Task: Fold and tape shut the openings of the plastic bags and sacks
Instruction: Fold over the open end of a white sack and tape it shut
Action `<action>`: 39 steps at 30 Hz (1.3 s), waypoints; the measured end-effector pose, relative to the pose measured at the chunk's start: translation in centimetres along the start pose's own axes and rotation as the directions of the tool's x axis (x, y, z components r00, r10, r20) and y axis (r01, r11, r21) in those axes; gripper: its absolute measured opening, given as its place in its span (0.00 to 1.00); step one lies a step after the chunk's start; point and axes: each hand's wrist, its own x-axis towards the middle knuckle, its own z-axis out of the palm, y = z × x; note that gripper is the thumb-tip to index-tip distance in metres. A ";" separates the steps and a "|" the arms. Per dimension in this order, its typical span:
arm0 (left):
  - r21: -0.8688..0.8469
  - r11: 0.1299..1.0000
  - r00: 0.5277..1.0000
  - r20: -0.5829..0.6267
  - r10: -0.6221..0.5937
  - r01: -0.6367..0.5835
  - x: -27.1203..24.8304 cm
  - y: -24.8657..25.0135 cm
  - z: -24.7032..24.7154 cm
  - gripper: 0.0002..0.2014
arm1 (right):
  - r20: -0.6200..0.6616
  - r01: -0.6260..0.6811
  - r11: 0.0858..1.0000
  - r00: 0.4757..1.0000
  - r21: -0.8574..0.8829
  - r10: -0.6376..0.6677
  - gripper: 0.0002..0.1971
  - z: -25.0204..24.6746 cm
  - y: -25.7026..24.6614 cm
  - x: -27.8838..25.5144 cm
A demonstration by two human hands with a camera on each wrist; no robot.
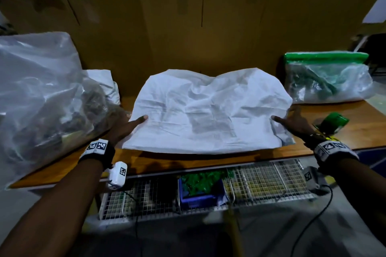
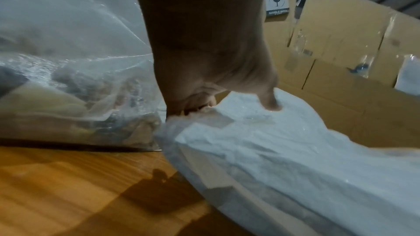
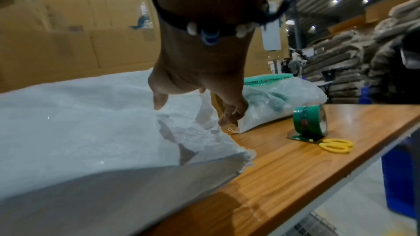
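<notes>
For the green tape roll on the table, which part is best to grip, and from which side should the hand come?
Probably grip the green tape roll across its two flat faces, coming from above with the right hand, which is nearest. It stands on edge on the table, so its top rim is free. The yellow scissors lie close in front of it, so a low approach from that side would meet them.

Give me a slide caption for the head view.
Both hands hold the white sack by its sides on the wooden table.

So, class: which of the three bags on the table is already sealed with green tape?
The small clear bag at the far right; green tape runs along its top.
</notes>
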 end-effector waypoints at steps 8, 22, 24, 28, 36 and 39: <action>-0.135 0.975 0.970 -0.194 0.149 -0.177 4.9 7.2 -3.9 0.31 | 0.127 0.127 0.960 0.979 0.249 -0.162 0.31 -6.5 -3.5 2.7; -0.759 0.575 0.950 -0.281 0.133 -0.305 13.0 25.1 -9.2 0.08 | -0.431 0.642 0.767 0.692 0.001 -0.579 0.36 -18.9 -10.9 17.1; -0.744 0.577 0.941 -0.289 0.177 -0.337 14.4 27.7 -9.1 0.07 | -0.458 0.633 0.748 0.736 0.202 -0.499 0.26 -20.3 -12.6 19.9; -0.809 0.475 0.938 -0.312 0.153 -0.347 18.4 31.4 -9.3 0.12 | -0.482 0.721 0.592 0.687 0.360 -0.543 0.13 -19.8 -18.3 21.6; -0.825 0.358 0.900 -0.402 0.169 -0.436 25.5 39.0 -9.2 0.20 | -0.505 0.681 0.604 0.724 0.414 -0.469 0.31 -22.3 -25.1 34.9; -0.835 0.272 0.878 -0.451 0.159 -0.478 26.9 40.3 -9.1 0.18 | -0.568 0.644 0.664 0.729 0.380 -0.382 0.41 -23.9 -27.5 36.7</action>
